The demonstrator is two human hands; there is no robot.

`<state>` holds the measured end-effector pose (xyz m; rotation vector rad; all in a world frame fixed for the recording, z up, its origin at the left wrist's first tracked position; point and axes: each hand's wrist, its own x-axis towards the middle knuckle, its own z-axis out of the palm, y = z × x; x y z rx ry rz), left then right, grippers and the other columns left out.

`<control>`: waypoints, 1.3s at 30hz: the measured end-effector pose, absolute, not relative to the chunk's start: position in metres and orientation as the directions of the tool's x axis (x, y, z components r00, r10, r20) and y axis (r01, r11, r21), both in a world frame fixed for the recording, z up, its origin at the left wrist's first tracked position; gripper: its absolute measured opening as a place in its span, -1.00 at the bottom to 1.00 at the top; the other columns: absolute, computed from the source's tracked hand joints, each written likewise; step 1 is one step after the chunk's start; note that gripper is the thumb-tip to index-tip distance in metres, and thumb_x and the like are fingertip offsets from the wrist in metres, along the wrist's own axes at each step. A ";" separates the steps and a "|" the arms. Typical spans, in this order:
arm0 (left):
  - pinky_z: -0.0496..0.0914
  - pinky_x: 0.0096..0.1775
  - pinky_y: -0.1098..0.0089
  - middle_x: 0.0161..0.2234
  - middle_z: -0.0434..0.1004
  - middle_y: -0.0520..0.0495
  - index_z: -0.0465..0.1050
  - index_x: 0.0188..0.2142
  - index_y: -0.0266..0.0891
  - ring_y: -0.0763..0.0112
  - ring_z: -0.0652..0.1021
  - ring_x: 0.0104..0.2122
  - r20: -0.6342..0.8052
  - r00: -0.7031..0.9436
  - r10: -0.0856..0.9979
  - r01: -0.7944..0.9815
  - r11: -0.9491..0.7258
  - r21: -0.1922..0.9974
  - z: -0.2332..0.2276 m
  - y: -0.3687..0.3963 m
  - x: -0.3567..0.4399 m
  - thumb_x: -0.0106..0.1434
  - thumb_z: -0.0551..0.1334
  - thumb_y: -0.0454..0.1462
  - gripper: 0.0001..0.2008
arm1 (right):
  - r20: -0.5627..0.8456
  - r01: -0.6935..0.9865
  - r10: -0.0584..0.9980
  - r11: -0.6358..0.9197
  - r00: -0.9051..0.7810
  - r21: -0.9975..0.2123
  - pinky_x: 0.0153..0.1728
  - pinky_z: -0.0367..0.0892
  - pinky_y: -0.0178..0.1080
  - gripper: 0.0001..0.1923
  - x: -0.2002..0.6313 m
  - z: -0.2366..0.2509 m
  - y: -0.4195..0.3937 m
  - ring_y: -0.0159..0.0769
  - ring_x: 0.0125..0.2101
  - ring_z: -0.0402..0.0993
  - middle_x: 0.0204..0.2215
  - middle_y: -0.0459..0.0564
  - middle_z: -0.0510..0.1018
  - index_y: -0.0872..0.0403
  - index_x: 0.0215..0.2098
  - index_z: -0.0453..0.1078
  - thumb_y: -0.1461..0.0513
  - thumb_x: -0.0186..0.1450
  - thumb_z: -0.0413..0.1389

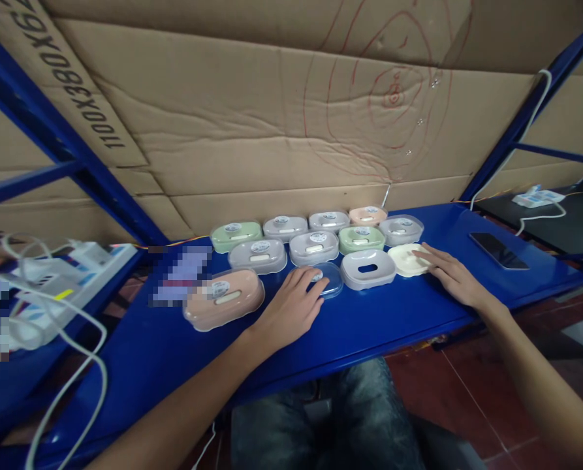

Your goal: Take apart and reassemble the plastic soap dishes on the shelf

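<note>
1. Clear lid flat on blue table, under left hand fingertips; long axis left-right.
2. Cream tray beneath right hand.
3. Both grips spread flat, pinching nothing.
4. Grey base between them, nearer the lid.

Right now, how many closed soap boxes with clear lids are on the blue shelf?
9. Back row: green, grey, grey, pink, grey. Middle row: grey, grey, green. Front left: pink. None seem hidden.
</note>
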<state>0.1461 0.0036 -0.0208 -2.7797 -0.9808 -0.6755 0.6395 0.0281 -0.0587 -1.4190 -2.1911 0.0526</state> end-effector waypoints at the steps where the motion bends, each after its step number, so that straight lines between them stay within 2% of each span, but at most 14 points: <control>1: 0.48 0.30 -0.16 0.26 0.50 -0.38 0.45 0.28 -0.31 -0.12 0.50 0.30 0.446 0.692 0.567 0.618 -0.785 0.038 -0.022 0.004 0.146 0.56 0.16 -0.31 -0.64 | 0.400 0.836 0.862 0.448 -0.311 -0.316 0.52 0.16 0.32 -0.45 0.639 -0.058 0.028 0.07 0.54 0.19 0.52 0.00 0.34 -0.17 0.49 0.39 -0.01 0.62 -0.06; 4: 0.48 0.30 -0.18 0.28 0.49 -0.40 0.44 0.29 -0.33 -0.14 0.49 0.31 0.443 0.696 0.565 0.613 -0.789 0.043 -0.023 0.005 0.146 0.56 0.16 -0.31 -0.64 | 0.394 0.827 0.867 0.446 -0.305 -0.342 0.53 0.16 0.32 -0.46 0.635 -0.054 0.026 0.06 0.54 0.20 0.50 -0.03 0.38 -0.19 0.48 0.39 -0.03 0.62 -0.06; 8: 0.45 0.34 -0.18 0.33 0.47 -0.40 0.41 0.34 -0.33 -0.15 0.46 0.35 0.440 0.693 0.570 0.617 -0.786 0.047 -0.023 0.005 0.146 0.57 0.16 -0.29 -0.59 | 0.472 0.846 0.854 0.407 -0.219 -0.344 0.49 0.24 0.32 -0.46 0.629 -0.045 0.023 0.13 0.50 0.29 0.42 0.02 0.51 -0.15 0.43 0.46 -0.05 0.61 -0.05; 12: 0.41 0.38 -0.22 0.36 0.45 -0.42 0.37 0.40 -0.36 -0.17 0.43 0.39 0.435 0.692 0.576 0.616 -0.785 0.061 -0.023 0.004 0.145 0.58 0.17 -0.26 -0.54 | 0.559 0.902 0.823 0.312 -0.099 -0.299 0.43 0.30 0.36 -0.43 0.622 -0.030 0.036 0.23 0.44 0.38 0.45 0.13 0.46 -0.08 0.40 0.46 -0.11 0.58 0.02; 17: 0.37 0.40 -0.25 0.39 0.45 -0.39 0.38 0.40 -0.32 -0.16 0.41 0.42 0.429 0.686 0.587 0.614 -0.784 0.091 -0.023 0.005 0.144 0.59 0.17 -0.23 -0.54 | 0.556 0.933 0.821 0.293 -0.134 -0.208 0.46 0.23 0.36 -0.15 0.608 -0.013 0.089 0.33 0.51 0.21 0.46 0.31 0.40 0.06 0.49 0.33 -0.25 0.44 0.19; 21: 0.37 0.42 -0.24 0.40 0.44 -0.38 0.38 0.40 -0.32 -0.16 0.40 0.43 0.429 0.684 0.589 0.617 -0.782 0.089 -0.023 0.005 0.144 0.59 0.18 -0.22 -0.54 | 0.441 0.951 0.894 0.198 -0.076 -0.236 0.40 0.24 0.48 0.04 0.596 -0.010 0.134 0.47 0.51 0.16 0.47 0.34 0.36 0.03 0.51 0.30 -0.30 0.26 0.33; 24: 0.38 0.41 -0.24 0.41 0.44 -0.38 0.37 0.41 -0.33 -0.17 0.40 0.44 0.418 0.687 0.595 0.623 -0.778 0.083 -0.023 0.004 0.144 0.59 0.17 -0.22 -0.53 | 0.337 0.955 0.941 0.125 -0.028 -0.270 0.38 0.28 0.47 0.02 0.590 -0.010 0.150 0.46 0.47 0.23 0.42 0.25 0.44 -0.07 0.46 0.37 -0.28 0.16 0.41; 27: 0.39 0.41 -0.23 0.41 0.44 -0.39 0.38 0.41 -0.32 -0.17 0.40 0.44 0.414 0.684 0.601 0.628 -0.774 0.084 -0.023 0.004 0.144 0.59 0.17 -0.22 -0.52 | 0.312 0.955 0.950 0.104 -0.013 -0.276 0.40 0.30 0.30 -0.02 0.585 -0.009 0.151 0.37 0.41 0.33 0.33 0.30 0.52 0.02 0.39 0.43 -0.22 0.14 0.44; 30: 0.40 0.41 -0.25 0.40 0.45 -0.39 0.40 0.40 -0.29 -0.18 0.42 0.43 0.428 0.678 0.598 0.621 -0.777 0.101 -0.024 0.004 0.144 0.57 0.19 -0.24 -0.53 | 0.365 0.955 0.931 0.103 0.006 -0.277 0.38 0.32 0.18 -0.13 0.584 -0.007 0.144 0.26 0.34 0.39 0.27 0.30 0.57 0.05 0.33 0.47 -0.12 0.16 0.43; 35: 0.41 0.39 -0.27 0.39 0.44 -0.41 0.40 0.39 -0.25 -0.19 0.43 0.42 0.450 0.668 0.593 0.615 -0.780 0.114 -0.024 0.004 0.144 0.57 0.20 -0.24 -0.54 | 0.509 0.953 0.856 0.069 0.095 -0.295 0.39 0.26 0.22 -0.24 0.584 0.007 0.125 0.29 0.35 0.35 0.27 0.35 0.54 0.09 0.30 0.46 -0.10 0.24 0.35; 39: 0.40 0.40 -0.27 0.41 0.40 -0.41 0.36 0.42 -0.23 -0.21 0.40 0.45 0.485 0.632 0.605 0.607 -0.775 0.175 -0.022 0.003 0.144 0.56 0.22 -0.22 -0.51 | 0.670 0.911 0.732 0.186 0.122 -0.369 0.40 0.27 0.24 -0.29 0.566 0.033 0.097 0.25 0.33 0.39 0.30 0.28 0.53 0.00 0.32 0.46 -0.10 0.29 0.34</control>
